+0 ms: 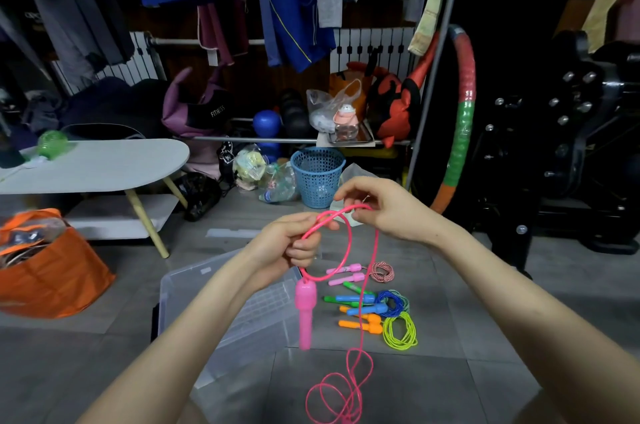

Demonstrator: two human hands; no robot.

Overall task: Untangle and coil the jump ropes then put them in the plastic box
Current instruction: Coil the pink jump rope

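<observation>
Our left hand point(294, 243) is curled tight round the pink jump rope point(350, 243), holding one gathered loop, with the pink handle point(305, 309) hanging straight down just below the fist. Our right hand point(384, 210), up and to the right, pinches the same cord between thumb and fingertips at the top of that loop. From the pinch the cord drops near-vertical to the floor, where the uncoiled tail point(346, 389) lies in loose curls almost directly beneath us. The slack hangs from the right hand's side, so we judge that hand draws up the next turn. The plastic box point(242, 326) sits open under our left forearm, close by.
</observation>
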